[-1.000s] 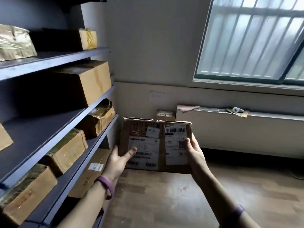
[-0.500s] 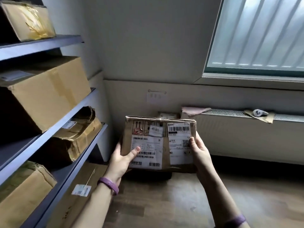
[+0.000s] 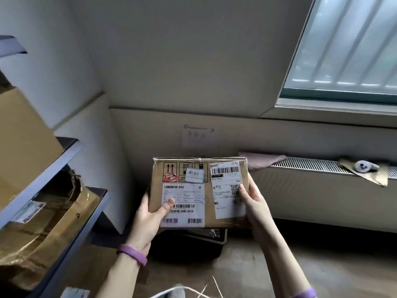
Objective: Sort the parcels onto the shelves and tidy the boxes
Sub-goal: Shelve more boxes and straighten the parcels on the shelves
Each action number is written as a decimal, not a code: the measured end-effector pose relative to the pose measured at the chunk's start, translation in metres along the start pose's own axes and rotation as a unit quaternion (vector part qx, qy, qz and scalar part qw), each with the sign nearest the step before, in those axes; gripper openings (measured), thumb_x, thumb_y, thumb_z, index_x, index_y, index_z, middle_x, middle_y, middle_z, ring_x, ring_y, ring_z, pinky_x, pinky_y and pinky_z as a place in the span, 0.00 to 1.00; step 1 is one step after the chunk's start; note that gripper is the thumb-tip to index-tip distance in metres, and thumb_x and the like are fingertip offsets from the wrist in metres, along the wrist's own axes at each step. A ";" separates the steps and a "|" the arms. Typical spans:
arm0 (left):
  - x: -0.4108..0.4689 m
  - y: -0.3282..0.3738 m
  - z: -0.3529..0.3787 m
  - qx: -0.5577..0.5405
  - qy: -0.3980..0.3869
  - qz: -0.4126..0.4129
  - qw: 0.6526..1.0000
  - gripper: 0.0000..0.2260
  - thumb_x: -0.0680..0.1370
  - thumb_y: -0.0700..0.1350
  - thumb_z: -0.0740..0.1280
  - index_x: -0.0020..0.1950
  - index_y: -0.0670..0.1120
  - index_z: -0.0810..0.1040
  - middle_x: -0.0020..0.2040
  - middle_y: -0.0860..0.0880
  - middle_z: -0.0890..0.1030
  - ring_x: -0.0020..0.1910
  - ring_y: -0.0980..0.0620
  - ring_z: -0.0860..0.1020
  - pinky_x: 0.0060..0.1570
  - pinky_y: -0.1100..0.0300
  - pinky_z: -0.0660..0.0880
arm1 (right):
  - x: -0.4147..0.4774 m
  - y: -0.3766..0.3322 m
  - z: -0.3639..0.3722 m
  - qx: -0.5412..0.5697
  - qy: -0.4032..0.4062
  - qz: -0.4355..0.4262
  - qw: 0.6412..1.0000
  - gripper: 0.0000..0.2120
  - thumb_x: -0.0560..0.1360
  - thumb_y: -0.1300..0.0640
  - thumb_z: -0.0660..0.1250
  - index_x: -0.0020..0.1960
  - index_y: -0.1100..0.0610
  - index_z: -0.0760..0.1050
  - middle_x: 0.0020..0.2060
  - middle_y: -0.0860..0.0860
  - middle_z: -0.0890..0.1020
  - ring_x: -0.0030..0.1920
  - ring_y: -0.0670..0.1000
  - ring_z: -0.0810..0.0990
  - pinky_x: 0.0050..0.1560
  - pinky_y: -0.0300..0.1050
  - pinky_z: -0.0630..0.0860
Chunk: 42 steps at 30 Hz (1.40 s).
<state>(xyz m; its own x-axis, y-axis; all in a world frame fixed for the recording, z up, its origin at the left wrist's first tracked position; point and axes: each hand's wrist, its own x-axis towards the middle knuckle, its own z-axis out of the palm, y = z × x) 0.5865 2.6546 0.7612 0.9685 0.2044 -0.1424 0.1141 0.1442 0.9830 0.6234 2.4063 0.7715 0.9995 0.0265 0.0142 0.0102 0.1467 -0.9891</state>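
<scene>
Shelves (image 3: pixel 71 153) now sit further toward the left edge than half a second ago, while the parcel (image 3: pixel 207 190) stays raised at mid-view, labels facing the camera. The left hand (image 3: pixel 148 216) clamps its lower left corner, thumb pressed on a white label. The right hand (image 3: pixel 255 205) clamps the right edge, thumb on the other label. The parcel hangs between both hands, near the radiator (image 3: pixel 311 190), well right of the shelved boxes (image 3: pixel 23 136).

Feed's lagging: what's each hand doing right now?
Left hand: holding the parcel by its left side.
Right hand: holding the same parcel's right side.
</scene>
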 end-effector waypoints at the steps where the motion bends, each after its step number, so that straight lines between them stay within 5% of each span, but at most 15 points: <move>1: 0.020 -0.003 0.003 -0.001 -0.004 -0.005 1.000 0.23 0.66 0.52 0.74 0.60 0.57 0.74 0.52 0.55 0.85 0.51 0.57 0.83 0.40 0.67 0.79 | 0.018 0.004 -0.001 -0.004 -0.008 0.005 1.000 0.24 0.81 0.56 0.61 0.76 0.47 0.62 0.69 0.44 0.75 0.70 0.44 0.71 0.75 0.52 0.62; 12: 0.285 -0.012 0.049 0.038 -0.063 -0.067 0.995 0.17 0.72 0.48 0.73 0.59 0.56 0.73 0.52 0.53 0.83 0.51 0.56 0.82 0.39 0.67 0.79 | 0.242 0.050 -0.012 -0.035 0.037 0.071 0.996 0.29 0.76 0.60 0.69 0.72 0.42 0.65 0.64 0.47 0.80 0.65 0.49 0.77 0.70 0.55 0.68; 23: 0.448 -0.033 0.113 0.091 -0.071 -0.144 0.983 0.21 0.73 0.48 0.72 0.64 0.54 0.71 0.56 0.50 0.82 0.55 0.49 0.81 0.57 0.47 0.77 | 0.399 0.089 -0.055 -0.052 0.052 0.115 0.991 0.30 0.74 0.66 0.69 0.72 0.50 0.66 0.61 0.49 0.81 0.62 0.50 0.79 0.63 0.43 0.76; 29: 0.487 -0.056 0.148 0.123 -0.068 -0.177 0.974 0.21 0.74 0.47 0.72 0.65 0.51 0.71 0.55 0.50 0.82 0.53 0.50 0.81 0.49 0.57 0.79 | 0.441 0.122 -0.085 -0.047 0.069 0.160 0.984 0.28 0.75 0.65 0.69 0.70 0.47 0.67 0.57 0.44 0.83 0.58 0.44 0.81 0.50 0.33 0.78; 33: 0.502 -0.072 0.167 0.135 -0.052 -0.214 0.966 0.22 0.73 0.50 0.72 0.66 0.51 0.70 0.55 0.48 0.82 0.50 0.50 0.82 0.48 0.51 0.80 | 0.457 0.137 -0.100 -0.059 0.085 0.171 0.980 0.24 0.76 0.64 0.68 0.68 0.47 0.69 0.56 0.44 0.84 0.55 0.44 0.83 0.46 0.33 0.78; 38: 0.517 -0.081 0.178 0.148 -0.039 -0.229 0.961 0.17 0.70 0.55 0.74 0.55 0.59 0.73 0.51 0.51 0.84 0.47 0.49 0.84 0.40 0.45 0.82 | 0.471 0.149 -0.113 -0.076 0.101 0.170 0.977 0.21 0.76 0.60 0.70 0.65 0.46 0.71 0.55 0.43 0.84 0.55 0.45 0.83 0.50 0.37 0.80; 42: 0.513 -0.078 0.177 0.163 -0.040 -0.239 0.956 0.31 0.63 0.63 0.74 0.63 0.59 0.69 0.51 0.53 0.84 0.46 0.51 0.83 0.34 0.48 0.81 | 0.469 0.152 -0.112 -0.120 0.122 0.164 0.971 0.23 0.75 0.57 0.72 0.66 0.44 0.69 0.56 0.42 0.83 0.56 0.41 0.81 0.57 0.40 0.78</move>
<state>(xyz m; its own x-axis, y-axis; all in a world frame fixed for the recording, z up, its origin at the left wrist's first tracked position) 1.1140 2.5765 0.6322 0.8008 0.1148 -0.5878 0.5983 -0.1103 0.7936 1.0973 2.3305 0.6110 0.9269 -0.2070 -0.3132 -0.3327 -0.0664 -0.9407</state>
